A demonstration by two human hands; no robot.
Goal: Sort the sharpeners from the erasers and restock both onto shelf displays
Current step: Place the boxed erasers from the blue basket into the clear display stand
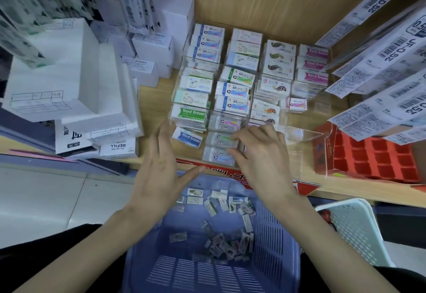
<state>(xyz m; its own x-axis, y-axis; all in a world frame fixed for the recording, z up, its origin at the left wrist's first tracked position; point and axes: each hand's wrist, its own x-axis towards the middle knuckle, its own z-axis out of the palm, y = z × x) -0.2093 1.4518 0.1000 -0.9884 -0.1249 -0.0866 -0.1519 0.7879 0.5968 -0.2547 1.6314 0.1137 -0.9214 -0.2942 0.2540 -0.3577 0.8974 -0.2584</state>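
Observation:
Rows of boxed erasers fill clear acrylic display trays on a wooden shelf. My left hand hovers flat with straight fingers beside the front-left stack, near a blue Hard Eraser box. My right hand reaches into the front tray, its curled fingertips on the wrapped erasers there; whether it pinches one is hidden. Below both hands a blue plastic basket holds several small loose wrapped erasers.
White refill boxes are stacked at the left. A red cardboard divider tray sits at the right of the shelf. Hanging pen refill packets crowd the upper right. A white basket stands lower right.

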